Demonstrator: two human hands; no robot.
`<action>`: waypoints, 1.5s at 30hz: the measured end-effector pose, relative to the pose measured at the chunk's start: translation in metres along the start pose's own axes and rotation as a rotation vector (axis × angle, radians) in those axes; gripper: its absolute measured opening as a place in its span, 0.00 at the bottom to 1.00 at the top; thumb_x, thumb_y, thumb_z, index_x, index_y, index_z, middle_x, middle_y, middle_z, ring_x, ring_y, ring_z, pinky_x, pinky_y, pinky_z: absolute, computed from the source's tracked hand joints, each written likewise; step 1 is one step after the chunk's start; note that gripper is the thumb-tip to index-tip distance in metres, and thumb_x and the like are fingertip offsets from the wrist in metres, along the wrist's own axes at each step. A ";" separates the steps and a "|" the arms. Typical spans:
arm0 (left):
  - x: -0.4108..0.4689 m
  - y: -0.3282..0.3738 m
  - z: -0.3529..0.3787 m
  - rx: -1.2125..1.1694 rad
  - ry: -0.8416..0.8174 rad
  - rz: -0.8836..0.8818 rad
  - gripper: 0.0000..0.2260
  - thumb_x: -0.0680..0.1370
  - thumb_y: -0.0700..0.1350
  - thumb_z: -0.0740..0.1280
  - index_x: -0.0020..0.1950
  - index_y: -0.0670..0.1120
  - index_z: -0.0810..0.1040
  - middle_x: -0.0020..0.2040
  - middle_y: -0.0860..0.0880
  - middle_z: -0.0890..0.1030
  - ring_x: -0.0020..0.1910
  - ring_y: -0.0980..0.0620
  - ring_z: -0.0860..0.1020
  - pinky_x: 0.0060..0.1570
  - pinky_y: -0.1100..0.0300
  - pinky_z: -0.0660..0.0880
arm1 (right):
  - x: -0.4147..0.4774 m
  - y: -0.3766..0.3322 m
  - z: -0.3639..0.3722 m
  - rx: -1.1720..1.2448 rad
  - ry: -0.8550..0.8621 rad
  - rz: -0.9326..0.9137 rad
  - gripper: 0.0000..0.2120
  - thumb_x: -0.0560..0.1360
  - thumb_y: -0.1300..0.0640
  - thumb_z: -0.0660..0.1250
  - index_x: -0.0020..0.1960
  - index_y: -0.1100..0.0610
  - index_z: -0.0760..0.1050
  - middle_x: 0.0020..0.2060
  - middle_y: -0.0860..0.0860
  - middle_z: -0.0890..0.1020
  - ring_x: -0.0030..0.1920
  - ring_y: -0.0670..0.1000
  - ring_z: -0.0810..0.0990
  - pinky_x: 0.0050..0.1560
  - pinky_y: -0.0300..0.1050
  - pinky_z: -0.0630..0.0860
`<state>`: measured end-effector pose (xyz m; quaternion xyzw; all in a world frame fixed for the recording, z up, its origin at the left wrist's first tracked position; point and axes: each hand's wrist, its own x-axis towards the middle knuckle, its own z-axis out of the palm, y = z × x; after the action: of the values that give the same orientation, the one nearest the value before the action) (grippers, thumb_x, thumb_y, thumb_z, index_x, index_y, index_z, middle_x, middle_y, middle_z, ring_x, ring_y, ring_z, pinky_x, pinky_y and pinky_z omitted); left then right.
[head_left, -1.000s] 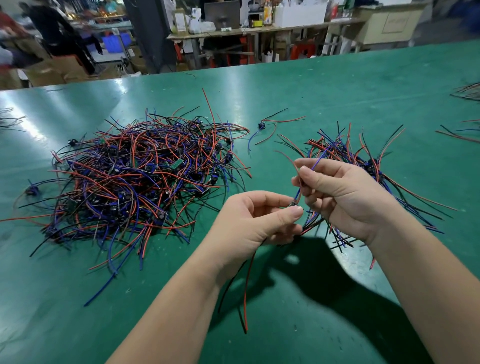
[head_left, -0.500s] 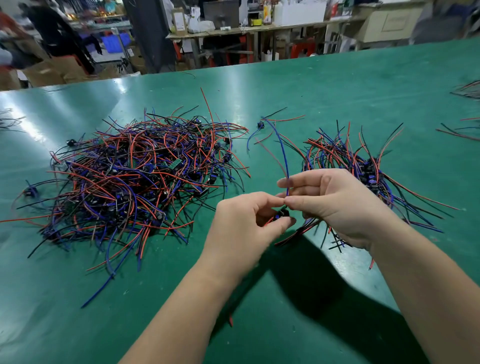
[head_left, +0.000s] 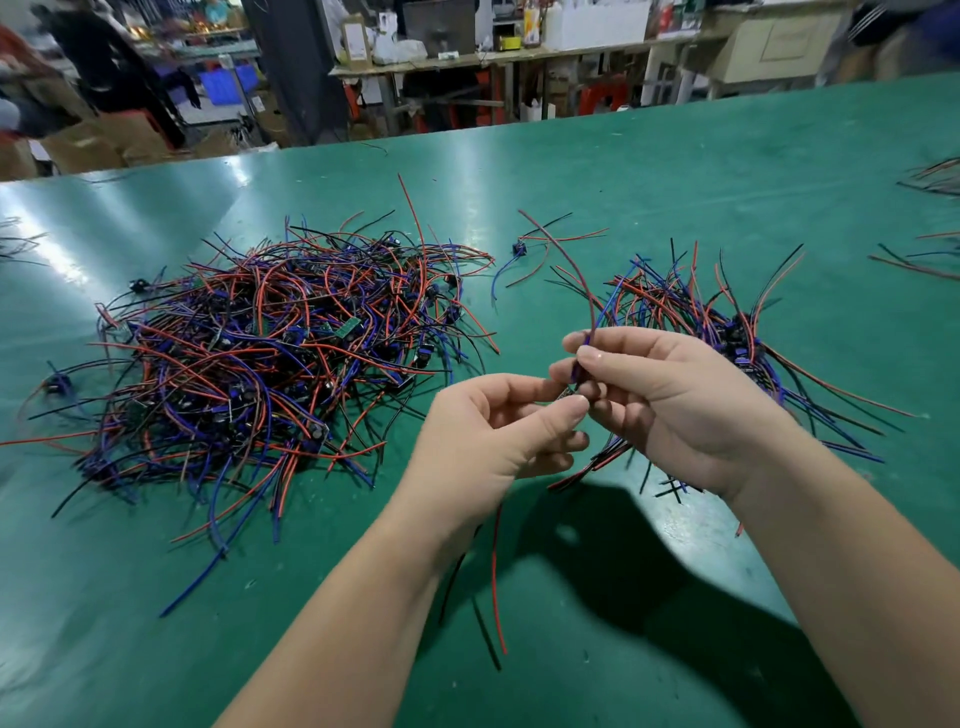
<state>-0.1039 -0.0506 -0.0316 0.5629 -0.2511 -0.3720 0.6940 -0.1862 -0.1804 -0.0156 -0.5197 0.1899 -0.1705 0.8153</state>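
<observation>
A small wired module (head_left: 574, 391) sits between my two hands above the green table (head_left: 675, 171). My left hand (head_left: 498, 436) pinches it with thumb and fingers; a red and a black wire (head_left: 496, 582) hang down below that hand. My right hand (head_left: 670, 405) pinches the module's blue and red wires (head_left: 584, 291), which stand up above the fingers. A big tangled heap of red, blue and black wired modules (head_left: 270, 358) lies to the left. A smaller, tidier bundle (head_left: 691, 312) lies behind my right hand, partly hidden by it.
One loose wired module (head_left: 521, 249) lies between the two heaps. More wires lie at the table's right edge (head_left: 930, 249) and far left (head_left: 15, 239). Beyond the table stand benches, boxes and a person (head_left: 104, 62).
The red and black wires now hang below my left hand again. My right hand has risen a little, and the upright wires it pinches have swung and bent.
</observation>
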 end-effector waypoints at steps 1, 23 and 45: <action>-0.001 0.000 0.000 -0.001 -0.036 -0.026 0.15 0.63 0.44 0.73 0.47 0.40 0.79 0.35 0.47 0.83 0.32 0.52 0.82 0.35 0.61 0.80 | 0.000 0.001 0.001 -0.024 0.015 -0.001 0.07 0.66 0.60 0.68 0.43 0.60 0.78 0.33 0.55 0.84 0.27 0.43 0.77 0.31 0.32 0.75; -0.010 0.003 -0.003 0.216 -0.458 -0.172 0.03 0.72 0.46 0.69 0.41 0.52 0.84 0.33 0.51 0.82 0.31 0.59 0.75 0.32 0.66 0.65 | 0.014 -0.021 -0.023 0.300 0.356 -0.012 0.11 0.77 0.57 0.60 0.37 0.58 0.70 0.23 0.50 0.76 0.16 0.41 0.65 0.15 0.29 0.57; 0.007 0.006 -0.006 -0.393 0.179 0.162 0.17 0.58 0.47 0.75 0.40 0.47 0.71 0.40 0.47 0.82 0.30 0.57 0.80 0.30 0.68 0.76 | 0.001 0.008 0.004 -0.151 -0.163 -0.023 0.15 0.62 0.58 0.71 0.49 0.56 0.83 0.34 0.52 0.80 0.29 0.46 0.74 0.28 0.33 0.69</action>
<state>-0.0937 -0.0515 -0.0277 0.4256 -0.1555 -0.3057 0.8374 -0.1822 -0.1747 -0.0210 -0.5939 0.1296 -0.1221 0.7846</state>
